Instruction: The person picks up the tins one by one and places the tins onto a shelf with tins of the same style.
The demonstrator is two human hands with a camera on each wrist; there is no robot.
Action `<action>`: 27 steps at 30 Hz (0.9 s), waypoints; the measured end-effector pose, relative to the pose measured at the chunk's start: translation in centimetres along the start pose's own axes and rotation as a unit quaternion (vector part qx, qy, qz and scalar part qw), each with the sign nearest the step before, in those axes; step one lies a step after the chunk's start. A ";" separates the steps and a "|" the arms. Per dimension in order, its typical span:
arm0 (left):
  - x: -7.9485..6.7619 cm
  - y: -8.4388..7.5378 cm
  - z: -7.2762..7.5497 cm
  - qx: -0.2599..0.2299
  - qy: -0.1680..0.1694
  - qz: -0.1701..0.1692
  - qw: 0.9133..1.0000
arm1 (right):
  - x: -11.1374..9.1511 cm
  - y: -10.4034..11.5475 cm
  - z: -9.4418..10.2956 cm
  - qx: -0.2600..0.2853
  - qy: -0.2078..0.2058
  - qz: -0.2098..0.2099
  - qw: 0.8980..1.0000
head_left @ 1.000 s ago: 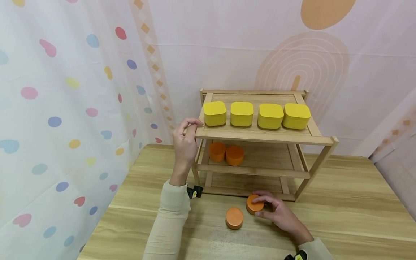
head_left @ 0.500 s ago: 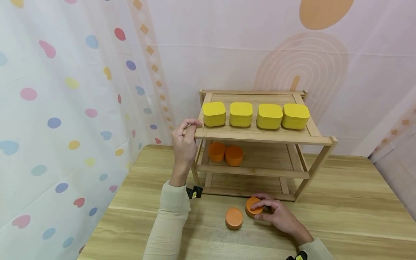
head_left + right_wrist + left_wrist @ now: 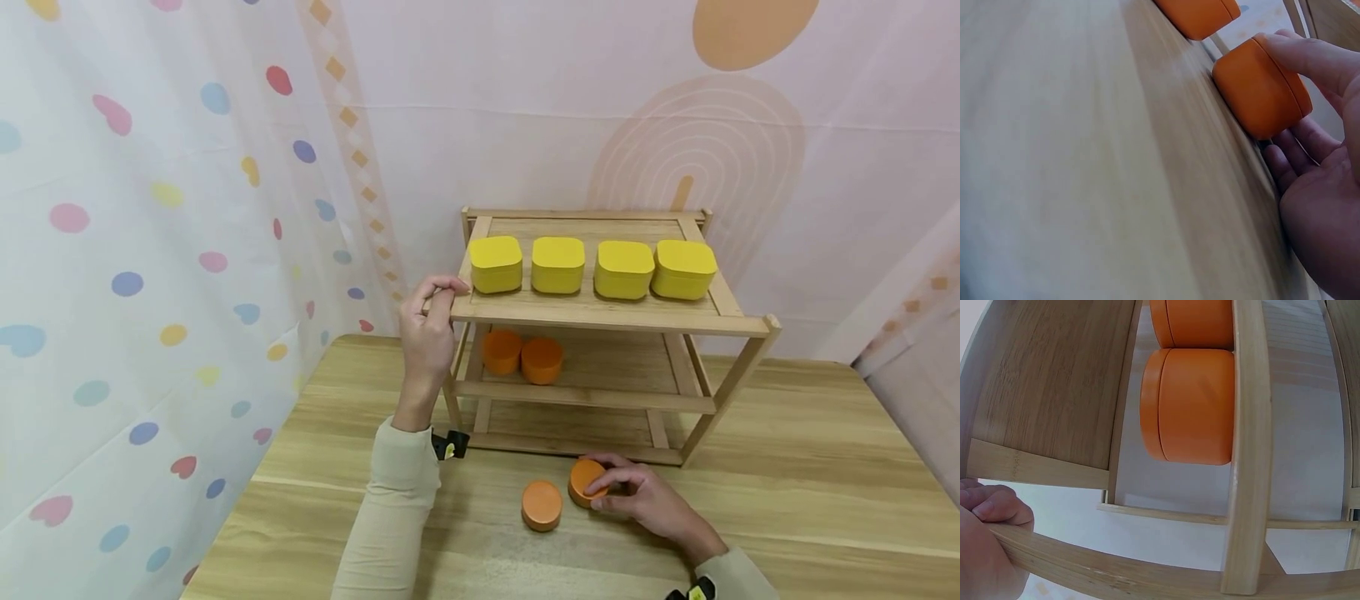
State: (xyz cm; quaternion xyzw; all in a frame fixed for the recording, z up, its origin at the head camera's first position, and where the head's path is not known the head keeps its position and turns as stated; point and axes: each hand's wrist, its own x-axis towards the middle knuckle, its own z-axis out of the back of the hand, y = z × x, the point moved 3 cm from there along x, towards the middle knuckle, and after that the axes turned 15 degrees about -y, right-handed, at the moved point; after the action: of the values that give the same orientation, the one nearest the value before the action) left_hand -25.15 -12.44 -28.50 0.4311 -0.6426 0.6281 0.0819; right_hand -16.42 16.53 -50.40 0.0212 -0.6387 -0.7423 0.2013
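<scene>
In the head view, my left hand (image 3: 429, 333) grips the front left corner of a wooden three-tier rack (image 3: 600, 315). The left wrist view has that hand's curled fingers (image 3: 1000, 506) around the rail. Down on the table, my right hand (image 3: 648, 500) holds an orange round lidded box (image 3: 587, 483) in front of the rack, its thumb and fingers at the sides. The right wrist view shows this box (image 3: 1260, 90) standing on the tabletop, with fingers reaching along its lid edge. A second orange round box (image 3: 542, 505) stands just left of it.
Several yellow lidded boxes (image 3: 558, 265) line the rack's top tier. On its middle tier, two orange round boxes (image 3: 521, 357) sit side by side at the left. The wooden table (image 3: 825, 483) extends right of the rack, and a patterned curtain (image 3: 495, 125) hangs behind.
My right hand and the orange round box in it have shifted slightly toward the front of the table. The left hand stays at the rack's corner.
</scene>
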 end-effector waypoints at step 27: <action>-0.1 -0.3 0.0 0.016 0.001 0.011 1.000 | -0.1 0.0 0.2 0.008 0.012 -0.005 1.000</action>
State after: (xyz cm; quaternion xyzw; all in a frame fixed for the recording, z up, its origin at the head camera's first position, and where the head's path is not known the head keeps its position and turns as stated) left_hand -24.89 -12.31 -28.36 0.4245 -0.6370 0.6398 0.0683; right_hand -16.39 16.71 -50.39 0.0351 -0.6423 -0.7376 0.2054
